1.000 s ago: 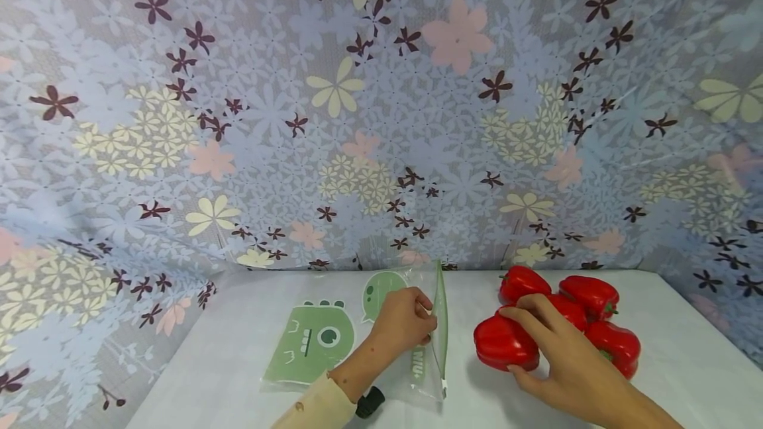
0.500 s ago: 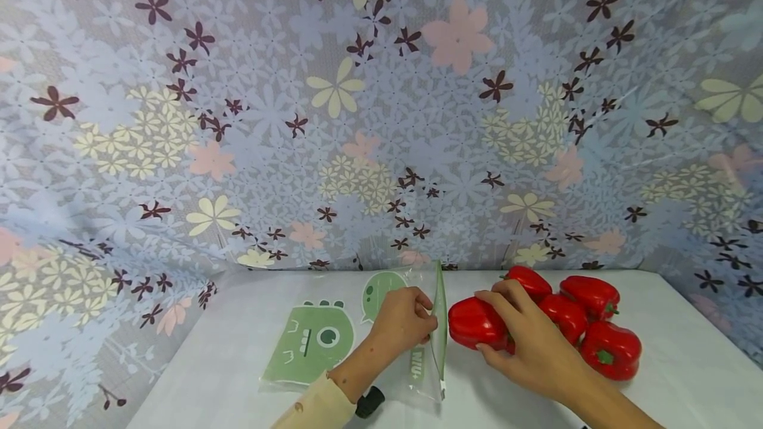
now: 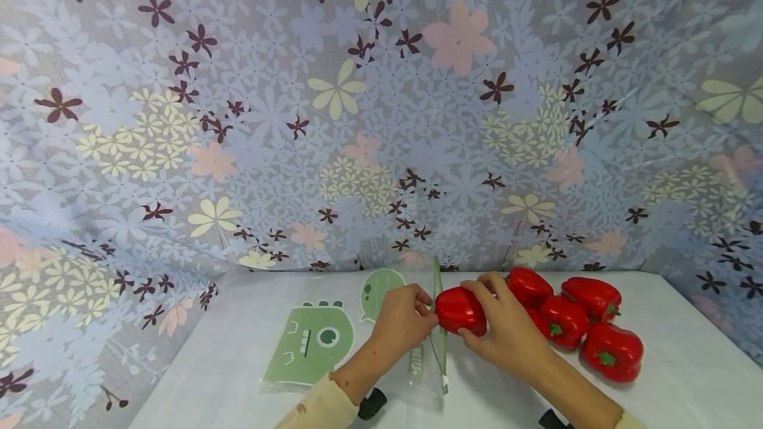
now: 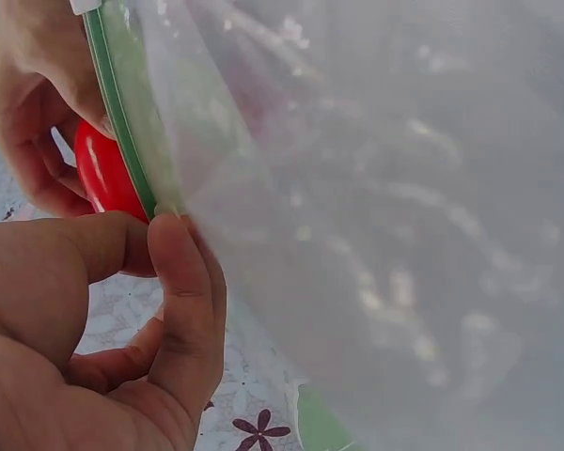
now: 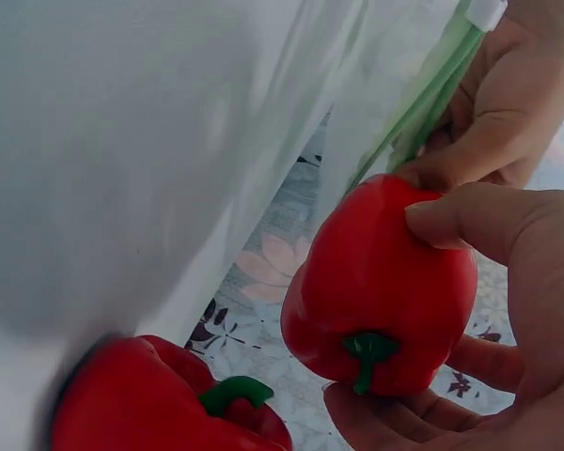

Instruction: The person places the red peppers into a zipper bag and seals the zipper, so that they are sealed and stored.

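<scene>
My left hand (image 3: 401, 323) pinches the green-edged opening of a clear zip bag (image 3: 387, 369) printed with green cartoon monsters. In the left wrist view, thumb and fingertip grip the bag's green zip strip (image 4: 122, 122). A red bell pepper (image 3: 459, 310) is held in my right hand (image 3: 507, 330), right at the mouth of the bag and close to the left fingertips. The right wrist view shows thumb and fingers around this pepper (image 5: 385, 282), its green stem turned toward the camera. A white slider (image 5: 486, 13) sits at the end of the zip.
Several other red bell peppers (image 3: 612, 349) lie grouped on the right of the white table (image 3: 685, 349). One loose pepper (image 5: 160, 399) shows low in the right wrist view. A floral cloth (image 3: 381, 118) hangs behind the table.
My right hand has carried the red bell pepper leftward, away from the other peppers, to the bag's opening. The left hand stays on the bag's edge.
</scene>
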`<action>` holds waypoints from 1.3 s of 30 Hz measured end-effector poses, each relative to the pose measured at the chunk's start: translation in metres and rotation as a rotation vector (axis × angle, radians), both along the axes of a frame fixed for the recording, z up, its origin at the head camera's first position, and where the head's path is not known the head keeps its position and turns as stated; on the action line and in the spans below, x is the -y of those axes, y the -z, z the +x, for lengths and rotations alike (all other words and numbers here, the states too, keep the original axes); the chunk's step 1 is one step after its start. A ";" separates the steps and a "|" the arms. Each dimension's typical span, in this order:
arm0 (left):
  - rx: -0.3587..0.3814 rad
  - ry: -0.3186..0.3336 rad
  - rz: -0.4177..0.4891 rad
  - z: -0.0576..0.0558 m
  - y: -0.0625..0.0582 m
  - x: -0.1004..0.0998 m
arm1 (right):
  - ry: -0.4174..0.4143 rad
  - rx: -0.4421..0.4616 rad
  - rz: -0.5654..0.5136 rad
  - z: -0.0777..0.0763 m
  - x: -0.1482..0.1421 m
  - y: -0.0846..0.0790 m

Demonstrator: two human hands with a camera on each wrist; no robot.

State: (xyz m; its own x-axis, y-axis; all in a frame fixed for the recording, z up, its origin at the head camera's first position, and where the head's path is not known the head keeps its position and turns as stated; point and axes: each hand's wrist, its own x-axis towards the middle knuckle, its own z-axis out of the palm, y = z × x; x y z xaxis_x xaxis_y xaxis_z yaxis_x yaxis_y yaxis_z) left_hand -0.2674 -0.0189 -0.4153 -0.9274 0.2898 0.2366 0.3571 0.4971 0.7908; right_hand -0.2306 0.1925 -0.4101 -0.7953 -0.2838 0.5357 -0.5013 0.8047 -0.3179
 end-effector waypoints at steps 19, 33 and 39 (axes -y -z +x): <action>-0.100 -0.070 -0.032 -0.002 0.002 -0.005 | 0.022 0.131 -0.056 -0.025 0.016 0.026; -0.102 -0.068 -0.014 -0.006 0.003 -0.006 | -0.049 0.236 -0.160 -0.036 0.025 0.034; -0.063 -0.057 0.017 -0.007 0.000 -0.006 | -0.033 0.314 -0.196 -0.036 0.025 0.031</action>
State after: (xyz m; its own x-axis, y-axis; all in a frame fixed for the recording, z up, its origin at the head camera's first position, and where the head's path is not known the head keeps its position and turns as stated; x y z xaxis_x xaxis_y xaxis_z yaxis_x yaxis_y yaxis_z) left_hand -0.2745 -0.0134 -0.4156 -0.9254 0.2323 0.2994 0.3778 0.5051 0.7760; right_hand -0.2668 0.1671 -0.4410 -0.9218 -0.2280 0.3135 -0.3792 0.6983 -0.6071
